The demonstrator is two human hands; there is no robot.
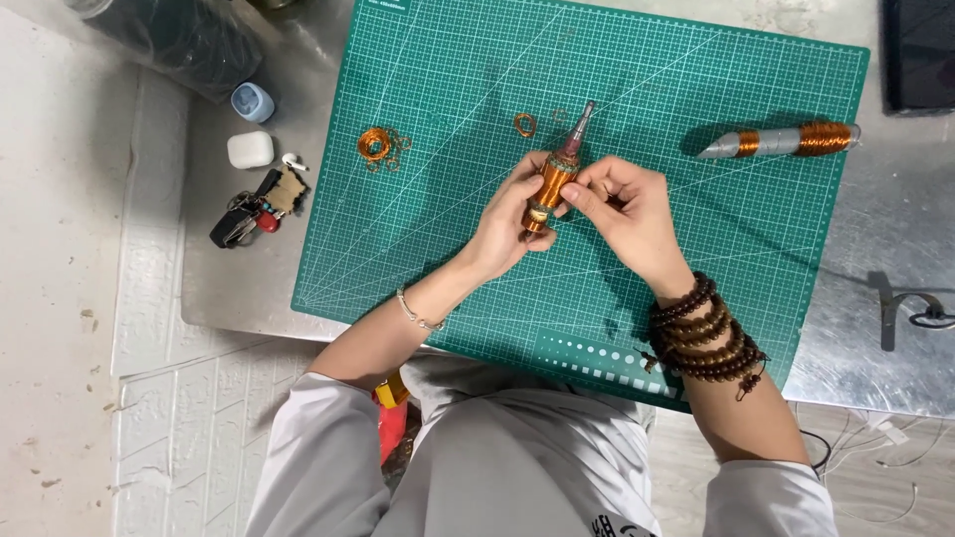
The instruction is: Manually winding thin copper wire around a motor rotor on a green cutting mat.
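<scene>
Over a green cutting mat, my left hand grips a spindle wound with copper wire; its metal tip points away from me. My right hand pinches the spindle's side with thumb and fingertips, right next to the left hand. A thin bracelet circles my left wrist. Dark bead strands wrap my right wrist.
A second wire-wound tapered spindle lies at the mat's far right. Small copper coils and a loose ring lie at the mat's upper left. Off the mat on the metal table sit keys, a white case and a blue case.
</scene>
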